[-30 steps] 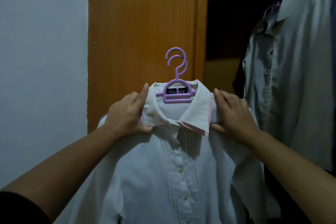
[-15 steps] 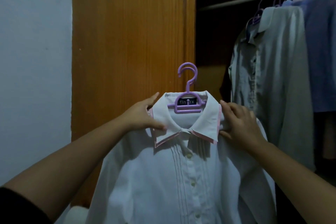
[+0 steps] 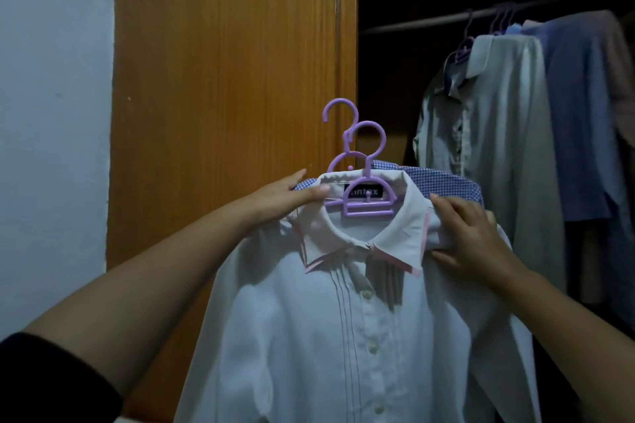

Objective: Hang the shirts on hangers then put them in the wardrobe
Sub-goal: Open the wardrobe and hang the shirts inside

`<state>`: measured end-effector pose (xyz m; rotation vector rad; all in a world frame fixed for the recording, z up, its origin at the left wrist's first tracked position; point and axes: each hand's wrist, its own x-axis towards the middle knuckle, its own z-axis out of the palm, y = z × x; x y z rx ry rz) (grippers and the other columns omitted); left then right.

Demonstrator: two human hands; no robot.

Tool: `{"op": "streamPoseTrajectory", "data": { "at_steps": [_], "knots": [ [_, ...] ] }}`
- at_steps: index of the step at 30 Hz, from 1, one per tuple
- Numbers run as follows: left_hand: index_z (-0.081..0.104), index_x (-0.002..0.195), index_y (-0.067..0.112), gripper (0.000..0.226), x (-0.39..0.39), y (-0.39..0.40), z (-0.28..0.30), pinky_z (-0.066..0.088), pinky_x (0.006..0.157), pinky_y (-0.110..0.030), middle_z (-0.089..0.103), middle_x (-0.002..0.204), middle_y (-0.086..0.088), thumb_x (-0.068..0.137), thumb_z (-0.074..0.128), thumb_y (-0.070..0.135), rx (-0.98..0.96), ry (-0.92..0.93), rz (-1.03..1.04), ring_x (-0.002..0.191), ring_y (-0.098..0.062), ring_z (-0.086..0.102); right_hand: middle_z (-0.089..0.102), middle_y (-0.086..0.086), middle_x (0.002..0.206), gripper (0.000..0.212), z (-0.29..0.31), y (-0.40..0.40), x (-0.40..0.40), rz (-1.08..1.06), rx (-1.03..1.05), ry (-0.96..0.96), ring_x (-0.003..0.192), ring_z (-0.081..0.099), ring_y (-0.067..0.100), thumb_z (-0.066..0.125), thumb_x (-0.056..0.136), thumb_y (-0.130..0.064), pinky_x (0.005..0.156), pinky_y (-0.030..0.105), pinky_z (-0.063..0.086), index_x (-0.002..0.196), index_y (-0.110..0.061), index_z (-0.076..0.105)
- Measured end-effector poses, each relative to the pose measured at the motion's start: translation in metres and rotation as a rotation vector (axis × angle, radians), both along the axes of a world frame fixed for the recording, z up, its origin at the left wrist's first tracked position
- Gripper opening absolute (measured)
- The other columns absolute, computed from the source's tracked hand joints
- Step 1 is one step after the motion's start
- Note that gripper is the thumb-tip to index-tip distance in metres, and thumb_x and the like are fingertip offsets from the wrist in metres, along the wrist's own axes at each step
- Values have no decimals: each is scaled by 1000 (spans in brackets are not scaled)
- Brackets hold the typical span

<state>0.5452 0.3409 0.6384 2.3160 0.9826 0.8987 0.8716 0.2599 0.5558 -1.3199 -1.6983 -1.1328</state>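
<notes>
White shirt [image 3: 343, 319] on a purple hanger [image 3: 368, 201] hangs before the wooden wardrobe door [image 3: 226, 79]. The left hand [image 3: 285, 196] pinches its left shoulder by the collar, thumb in front. The right hand [image 3: 470, 237] grips the right shoulder, fingers curled over the fabric.

Both forearms are bare. A dark, near-black sleeve [image 3: 51, 378] covers the left upper arm at about eight o'clock in the view. The left hand [image 3: 285, 197] and right hand [image 3: 470, 237] wear no gloves, and no rings show.
</notes>
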Motion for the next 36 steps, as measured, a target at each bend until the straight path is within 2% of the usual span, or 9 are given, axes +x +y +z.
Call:
{"op": "streamPoseTrajectory", "data": {
  "at_steps": [3,9,13,17,21,24,26,31,36],
  "knots": [
    [24,152,30,81,7,0,5,22,116,-46,25,157,4,84,38,73,-92,-86,-36,144,-25,25,36,5,127,103,8,-3,4,5,-6,-15,112,36,28,90,53,-27,84,58,42,137,-18,32],
    [48,140,24,39,-5,-4,13,40,95,-30,51,140,-2,101,47,26,21,-210,51,117,-18,51,44,12,132,94,7,-13,21,-27,-45,67,119,35,27,84,62,-42,94,57,37,138,-23,32],
    [48,138,29,38,-5,-7,8,41,96,-30,53,137,3,100,48,24,396,-169,177,122,-18,50,41,12,138,97,5,-18,24,-57,-65,74,124,39,35,84,61,-44,97,59,35,138,-25,29],
    [58,111,28,16,4,-7,-5,53,76,-41,62,112,3,96,54,22,725,-234,211,96,-18,58,30,8,149,98,14,-18,21,-94,-72,54,127,34,34,84,62,-43,97,61,34,141,-21,32],
    [70,113,22,30,0,-2,-10,52,74,-41,59,102,-2,91,58,6,892,-260,161,90,-18,56,33,13,149,100,20,-23,28,-81,-26,63,123,41,40,87,59,-36,91,61,38,140,-20,31],
    [64,124,31,34,-3,-3,-11,50,70,-34,48,102,2,89,62,35,910,-179,160,88,-14,49,32,15,150,99,22,-24,30,-95,-8,88,123,40,41,88,59,-34,91,61,38,142,-12,37],
    [55,132,37,60,-6,-4,-10,49,73,-29,41,108,3,78,69,57,856,-67,172,93,-12,45,33,16,149,100,23,-25,30,-94,-5,75,121,43,44,89,58,-32,89,61,40,141,-11,38],
    [37,140,46,86,-12,-5,-5,51,78,-30,32,111,4,66,81,51,820,89,227,97,-16,45,34,14,149,102,24,-28,30,-57,3,68,120,43,43,88,58,-32,88,61,40,141,-18,30],
    [21,146,45,114,-14,-5,3,46,88,-27,31,114,6,52,84,57,710,60,226,104,-12,42,36,10,147,100,21,-31,35,-45,-16,89,122,39,36,87,62,-34,91,60,38,142,-20,29]
  ]
}}
